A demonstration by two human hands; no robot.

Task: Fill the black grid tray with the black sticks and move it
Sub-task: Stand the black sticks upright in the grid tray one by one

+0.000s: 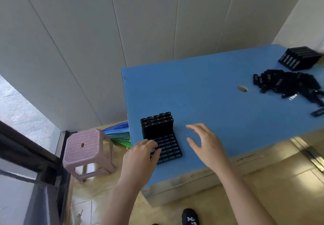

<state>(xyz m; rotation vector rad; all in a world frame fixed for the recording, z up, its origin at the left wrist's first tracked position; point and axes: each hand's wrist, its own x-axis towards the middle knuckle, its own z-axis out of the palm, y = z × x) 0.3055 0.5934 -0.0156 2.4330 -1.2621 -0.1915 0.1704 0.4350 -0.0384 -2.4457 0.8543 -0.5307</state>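
Filling: tray (pixel 169 150) part-full. Left hand (pixel 140 156) rests on it, grip loose; right hand (pixel 204 142) wide, empty. Next, fetch sticks (pixel 289 83), far right.

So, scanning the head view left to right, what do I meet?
Pink stool → black grid tray, partly filled → right hand → hole in the blue table → pile of loose black sticks. The left hand overlaps the tray, so it is left out.

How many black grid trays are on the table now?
2. The near tray sits by the table's left edge, partly filled, the left hand touching it; the far tray is at the right, beyond the loose stick pile. Others may lie off-frame.
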